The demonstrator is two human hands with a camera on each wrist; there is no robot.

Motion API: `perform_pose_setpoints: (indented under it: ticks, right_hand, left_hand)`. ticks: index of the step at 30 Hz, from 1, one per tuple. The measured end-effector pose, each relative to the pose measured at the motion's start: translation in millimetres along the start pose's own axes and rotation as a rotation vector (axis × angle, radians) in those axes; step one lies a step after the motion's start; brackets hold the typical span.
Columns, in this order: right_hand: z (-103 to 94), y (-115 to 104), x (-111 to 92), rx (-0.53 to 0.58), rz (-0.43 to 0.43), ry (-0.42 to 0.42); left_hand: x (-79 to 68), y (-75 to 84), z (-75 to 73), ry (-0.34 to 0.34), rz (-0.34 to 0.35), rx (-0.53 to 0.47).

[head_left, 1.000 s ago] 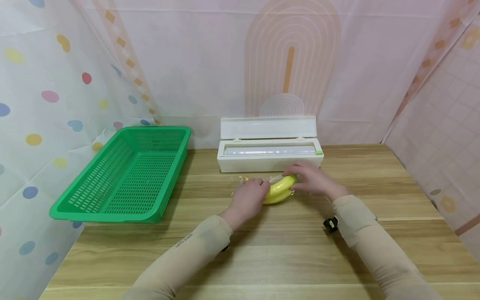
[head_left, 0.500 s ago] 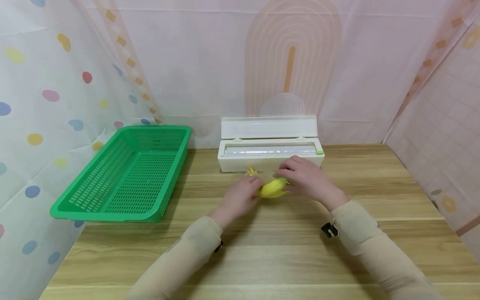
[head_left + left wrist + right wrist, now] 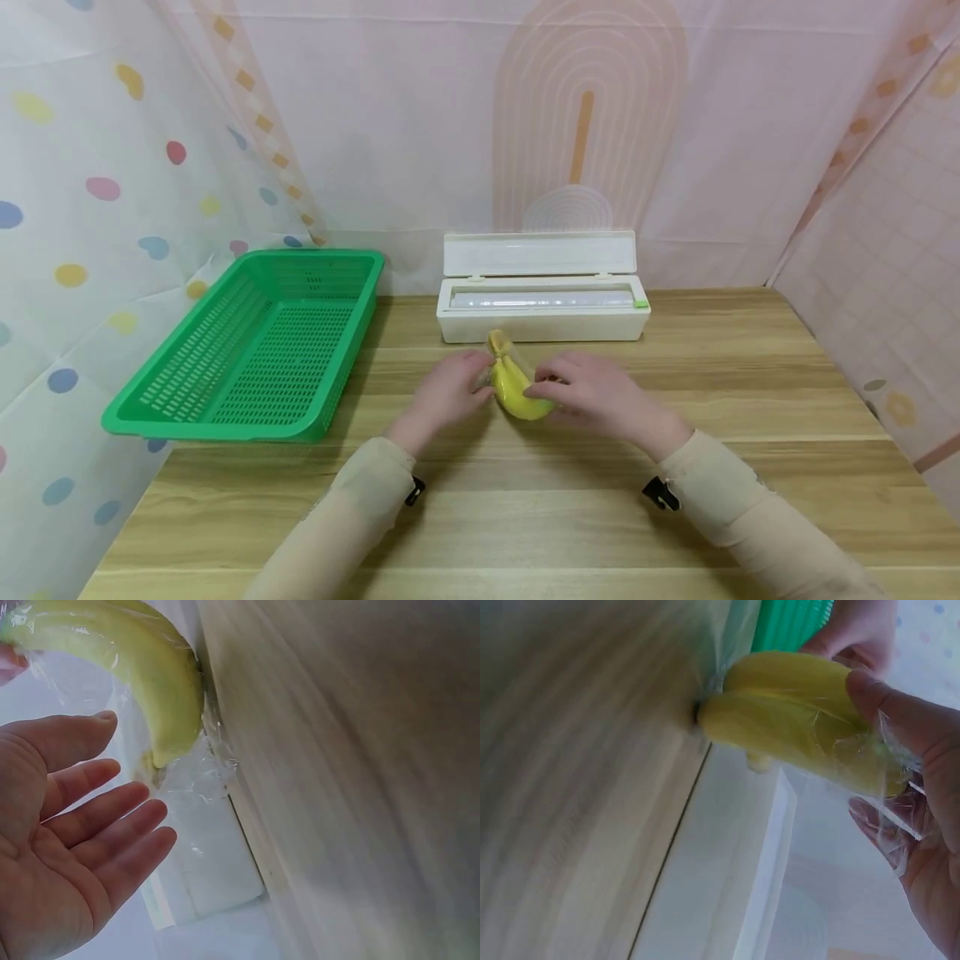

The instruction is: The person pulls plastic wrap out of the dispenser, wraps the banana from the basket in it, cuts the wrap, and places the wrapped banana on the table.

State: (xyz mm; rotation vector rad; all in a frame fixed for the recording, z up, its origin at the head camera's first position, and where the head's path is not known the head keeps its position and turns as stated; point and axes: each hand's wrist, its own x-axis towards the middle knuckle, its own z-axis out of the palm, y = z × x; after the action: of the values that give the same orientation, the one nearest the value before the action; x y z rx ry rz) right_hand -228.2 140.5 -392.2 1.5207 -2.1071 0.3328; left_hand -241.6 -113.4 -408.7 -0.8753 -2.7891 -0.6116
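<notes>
One wooden table [image 3: 525, 525] bears everything: a green basket [image 3: 225, 435] at the left, then a white box [image 3: 540, 327] with its lid raised. In front of the box, the right hand [image 3: 600, 392] pinches one end of the yellow bananas [image 3: 517, 392] between thumb and fingers; whether they touch the table is unclear. Beside them the left hand [image 3: 447, 390] has its fingers spread loosely, gripping nothing. Clear film [image 3: 199, 769] hangs slack around the fruit, so a one-handed turn could let it slide, bunch or tear.
</notes>
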Motion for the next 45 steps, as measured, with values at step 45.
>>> perform_pose_setpoints:
  ticks: [45]
  right_hand:
    - [7.7, 9, -1, 0.604, 0.705, -0.027]
  left_hand:
    - [-7.0, 11.4, -5.4, -0.079, -0.439, -0.355]
